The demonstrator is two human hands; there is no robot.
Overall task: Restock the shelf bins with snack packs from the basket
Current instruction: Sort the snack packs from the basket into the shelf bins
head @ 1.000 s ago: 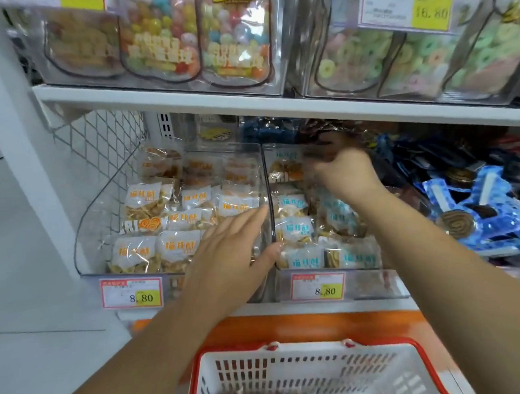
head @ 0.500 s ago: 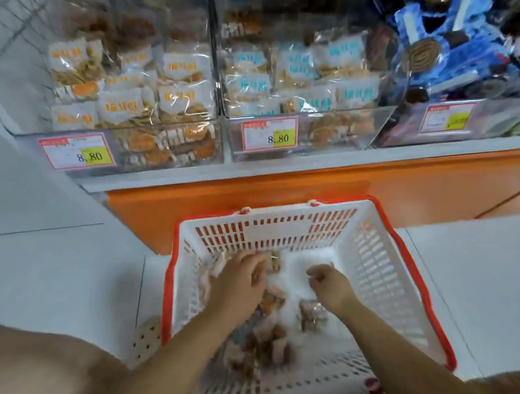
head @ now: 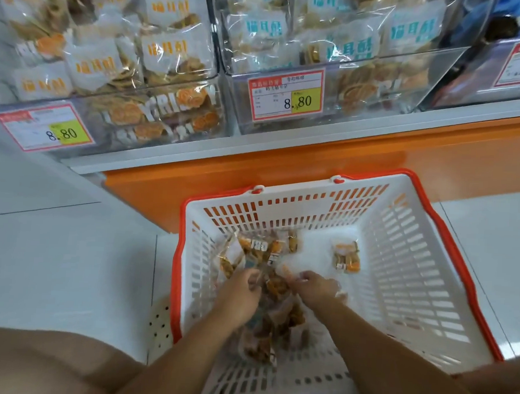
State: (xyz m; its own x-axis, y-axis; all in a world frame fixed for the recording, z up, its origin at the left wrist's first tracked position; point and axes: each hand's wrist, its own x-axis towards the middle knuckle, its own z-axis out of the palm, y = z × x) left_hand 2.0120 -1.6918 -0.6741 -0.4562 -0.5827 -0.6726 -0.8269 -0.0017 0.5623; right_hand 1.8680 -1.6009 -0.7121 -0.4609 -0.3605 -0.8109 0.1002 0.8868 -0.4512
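A white basket with a red rim (head: 424, 265) stands on the floor below the shelf. Inside lies a heap of clear snack packs (head: 268, 251) with orange print, and one lone pack (head: 346, 257) sits apart to the right. My left hand (head: 241, 292) and my right hand (head: 314, 287) are both down in the basket, fingers closed on packs from the heap. Above, the left clear bin (head: 109, 68) holds orange-labelled packs and the middle bin (head: 335, 50) holds blue-labelled packs.
Price tags reading 8.80 (head: 45, 128) hang on the bin fronts. An orange base panel (head: 314, 166) runs under the shelf edge. A third bin (head: 501, 59) with dark goods stands at the right. My knees show at the bottom corners over white floor tiles (head: 68, 262).
Both hands left the shelf bins and dropped into the basket. My view tilted down from the shelf. Since half a second ago the hands have closed together on packs in the heap.
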